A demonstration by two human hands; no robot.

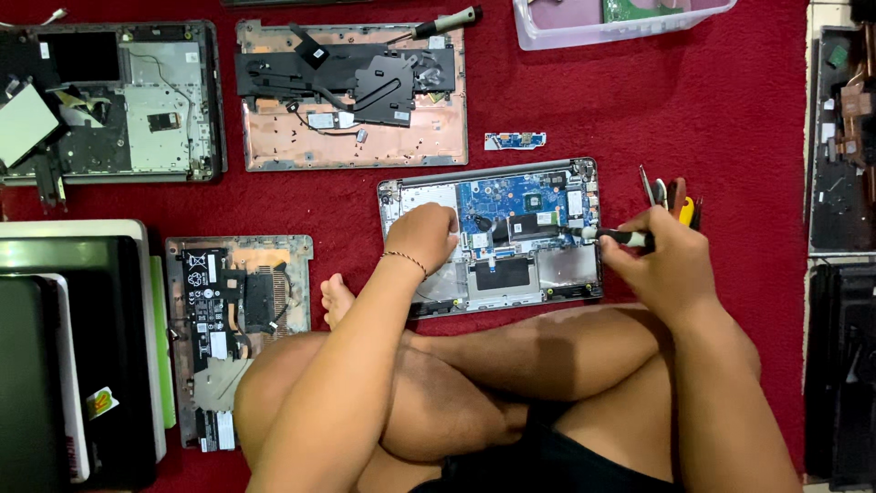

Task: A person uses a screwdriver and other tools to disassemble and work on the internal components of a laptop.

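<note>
An opened laptop base [566, 274] with a blue circuit board [506, 196] lies on the red cloth in front of my crossed legs. My left hand [422, 236] rests palm down on its left side, holding it steady; a thin bracelet circles that wrist. My right hand [659, 260] grips a screwdriver [613, 236] with a black and white handle, its tip lying at the right edge of the board.
Three more stripped laptop shells [356, 146] [173, 119] [233, 319] lie around. A small blue board [515, 140] sits above the open base. Pliers and tools [671, 194] lie at right, a clear plastic tub [620, 27] at top, stacked laptops [73, 356] at left.
</note>
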